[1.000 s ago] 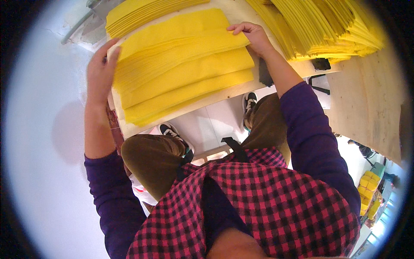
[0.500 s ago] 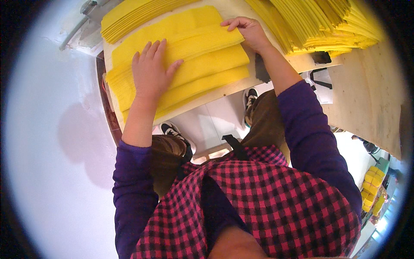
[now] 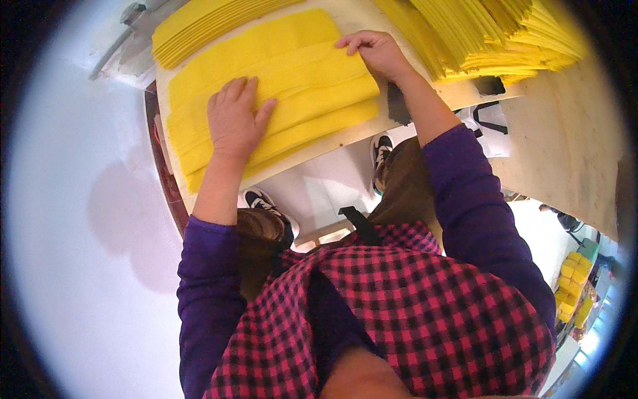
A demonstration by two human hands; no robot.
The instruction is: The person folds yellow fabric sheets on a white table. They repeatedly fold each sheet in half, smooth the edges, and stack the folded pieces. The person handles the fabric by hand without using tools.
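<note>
Left hand (image 3: pixel 234 123) lies flat on folded yellow sheets (image 3: pixel 299 80); right hand (image 3: pixel 375 53) grips their far edge.

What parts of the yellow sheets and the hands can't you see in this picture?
- Head view: the sheet under the left hand is covered by its palm.
- The right hand curls its fingertips over the yellow sheets, hiding the edge.
- The side stack is cut off by the picture's rim.

Yellow stack (image 3: pixel 505 33) — top cut off by edge.
</note>
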